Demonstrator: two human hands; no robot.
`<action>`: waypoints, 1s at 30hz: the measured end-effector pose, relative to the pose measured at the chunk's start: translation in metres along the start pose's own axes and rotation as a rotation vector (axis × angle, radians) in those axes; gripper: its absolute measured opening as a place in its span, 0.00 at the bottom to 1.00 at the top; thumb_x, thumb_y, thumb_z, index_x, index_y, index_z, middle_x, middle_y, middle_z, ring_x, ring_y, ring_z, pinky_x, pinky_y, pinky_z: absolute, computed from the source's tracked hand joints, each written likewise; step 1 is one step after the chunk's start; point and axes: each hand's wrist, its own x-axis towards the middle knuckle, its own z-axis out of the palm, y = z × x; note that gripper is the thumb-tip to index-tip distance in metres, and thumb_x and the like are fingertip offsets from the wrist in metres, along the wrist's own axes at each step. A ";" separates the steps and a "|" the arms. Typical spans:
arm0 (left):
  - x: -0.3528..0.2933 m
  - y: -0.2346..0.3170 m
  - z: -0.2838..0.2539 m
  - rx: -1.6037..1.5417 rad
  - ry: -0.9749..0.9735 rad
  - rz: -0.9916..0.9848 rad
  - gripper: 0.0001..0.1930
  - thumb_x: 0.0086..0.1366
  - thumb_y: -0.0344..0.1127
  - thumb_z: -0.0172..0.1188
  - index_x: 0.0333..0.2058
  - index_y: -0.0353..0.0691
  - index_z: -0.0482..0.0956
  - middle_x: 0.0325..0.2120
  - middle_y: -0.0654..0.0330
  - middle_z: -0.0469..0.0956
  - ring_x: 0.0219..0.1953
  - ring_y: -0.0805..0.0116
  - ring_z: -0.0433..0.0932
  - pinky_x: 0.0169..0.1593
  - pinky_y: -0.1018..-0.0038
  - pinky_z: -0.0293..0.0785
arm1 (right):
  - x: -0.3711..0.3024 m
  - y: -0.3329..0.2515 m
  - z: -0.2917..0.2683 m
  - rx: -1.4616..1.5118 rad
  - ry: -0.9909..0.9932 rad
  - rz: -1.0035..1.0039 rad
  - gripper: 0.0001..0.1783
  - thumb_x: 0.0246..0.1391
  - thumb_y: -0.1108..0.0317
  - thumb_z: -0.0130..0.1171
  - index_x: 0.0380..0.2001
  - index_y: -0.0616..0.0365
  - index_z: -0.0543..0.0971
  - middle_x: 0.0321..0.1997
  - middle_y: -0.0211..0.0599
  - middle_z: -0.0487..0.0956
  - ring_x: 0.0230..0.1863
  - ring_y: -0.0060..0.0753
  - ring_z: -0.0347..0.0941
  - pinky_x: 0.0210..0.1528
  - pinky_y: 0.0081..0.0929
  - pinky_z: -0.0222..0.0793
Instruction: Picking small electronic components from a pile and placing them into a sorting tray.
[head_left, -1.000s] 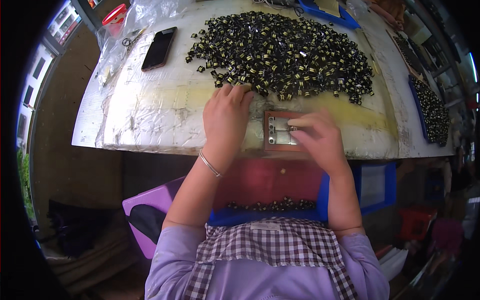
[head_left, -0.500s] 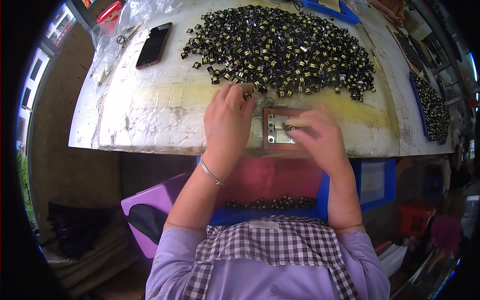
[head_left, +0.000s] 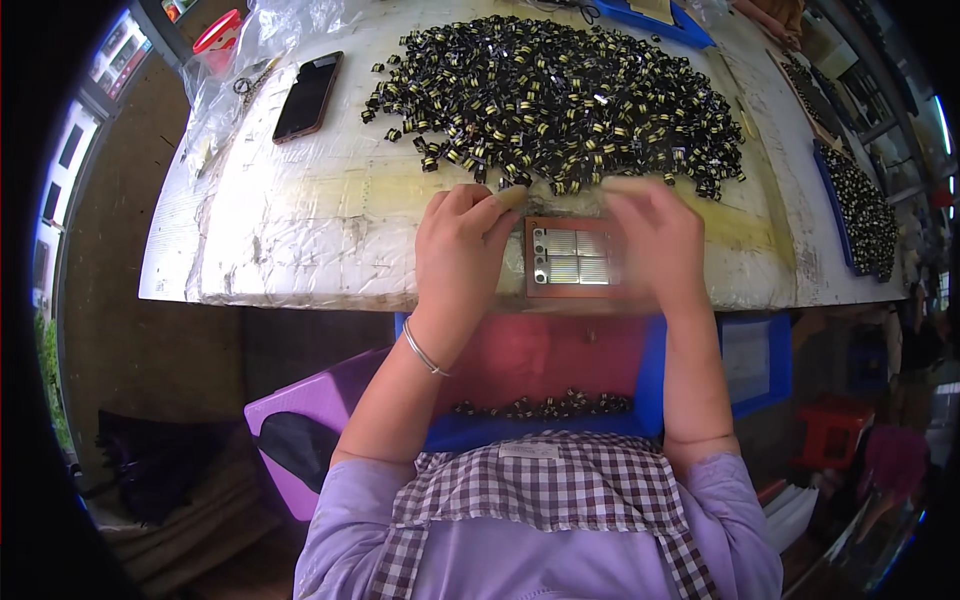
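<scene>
Now we rest our left hand [head_left: 462, 245] palm down near the tabletop's [head_left: 300, 250] front edge, fingers together, fingertips touching the near rim of the pile of small black-and-yellow parts [head_left: 560, 95]. Just beside it lies the brown jig plate [head_left: 572, 257] with its silvery slots. Our right hand [head_left: 655, 240] is blurred over the plate's right side; whether it grips anything we cannot tell. A dark phone [head_left: 308, 95] lies toward the far left corner.
</scene>
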 end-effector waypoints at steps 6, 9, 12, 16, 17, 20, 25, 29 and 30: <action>-0.003 0.012 0.002 -0.147 -0.035 -0.063 0.09 0.54 0.31 0.66 0.36 0.43 0.82 0.27 0.60 0.77 0.33 0.58 0.75 0.40 0.64 0.73 | -0.002 0.005 0.006 -0.538 0.195 -0.212 0.11 0.49 0.71 0.66 0.39 0.52 0.83 0.34 0.31 0.77 0.36 0.32 0.75 0.41 0.26 0.71; -0.007 0.026 0.010 -0.279 -0.176 0.118 0.09 0.54 0.32 0.65 0.36 0.42 0.82 0.27 0.60 0.77 0.34 0.59 0.75 0.39 0.65 0.73 | 0.004 0.010 0.008 -0.501 0.217 -0.285 0.08 0.50 0.71 0.66 0.36 0.55 0.82 0.35 0.34 0.79 0.37 0.36 0.75 0.42 0.28 0.71; -0.009 0.032 0.015 -0.216 -0.206 0.200 0.09 0.54 0.31 0.65 0.36 0.42 0.82 0.30 0.60 0.78 0.35 0.59 0.76 0.41 0.65 0.73 | 0.002 0.006 0.009 -0.489 0.193 -0.226 0.09 0.49 0.70 0.66 0.36 0.55 0.81 0.35 0.35 0.79 0.36 0.35 0.76 0.42 0.28 0.71; -0.007 0.044 0.017 -0.128 -0.190 0.268 0.09 0.54 0.31 0.65 0.36 0.42 0.82 0.33 0.59 0.79 0.38 0.58 0.77 0.44 0.65 0.73 | -0.002 0.005 0.009 -0.458 0.216 -0.075 0.12 0.48 0.70 0.67 0.38 0.53 0.81 0.34 0.35 0.79 0.34 0.33 0.76 0.39 0.27 0.72; -0.008 0.044 0.014 -0.110 -0.202 0.233 0.09 0.54 0.30 0.65 0.35 0.42 0.82 0.34 0.58 0.79 0.39 0.57 0.77 0.45 0.64 0.73 | -0.001 0.006 0.013 -0.336 0.207 -0.110 0.12 0.47 0.70 0.67 0.38 0.53 0.81 0.34 0.35 0.79 0.32 0.32 0.76 0.38 0.26 0.72; -0.010 0.037 0.017 -0.242 -0.219 0.093 0.09 0.53 0.26 0.63 0.34 0.39 0.82 0.37 0.55 0.80 0.41 0.54 0.78 0.44 0.63 0.74 | -0.005 0.016 0.018 -0.266 0.203 -0.193 0.13 0.47 0.73 0.67 0.38 0.54 0.80 0.33 0.35 0.78 0.31 0.33 0.75 0.36 0.28 0.72; -0.011 0.040 0.009 -0.185 -0.224 0.144 0.09 0.53 0.26 0.65 0.36 0.39 0.82 0.36 0.56 0.80 0.37 0.56 0.78 0.42 0.66 0.73 | -0.010 0.018 0.018 -0.372 0.219 -0.322 0.10 0.48 0.71 0.65 0.36 0.50 0.81 0.34 0.35 0.77 0.40 0.44 0.73 0.46 0.37 0.69; -0.007 0.053 -0.001 -0.387 -0.330 0.226 0.09 0.56 0.25 0.64 0.37 0.37 0.81 0.32 0.54 0.79 0.35 0.56 0.76 0.40 0.67 0.72 | -0.010 0.020 0.012 -0.412 0.193 -0.335 0.10 0.49 0.69 0.65 0.38 0.51 0.81 0.37 0.34 0.78 0.42 0.42 0.73 0.47 0.36 0.69; -0.004 0.047 0.002 -0.391 -0.334 0.239 0.09 0.56 0.25 0.64 0.37 0.37 0.81 0.32 0.54 0.79 0.35 0.56 0.76 0.40 0.67 0.72 | -0.010 0.019 0.010 -0.418 0.198 -0.343 0.10 0.50 0.68 0.65 0.38 0.51 0.81 0.38 0.34 0.78 0.42 0.42 0.73 0.47 0.36 0.69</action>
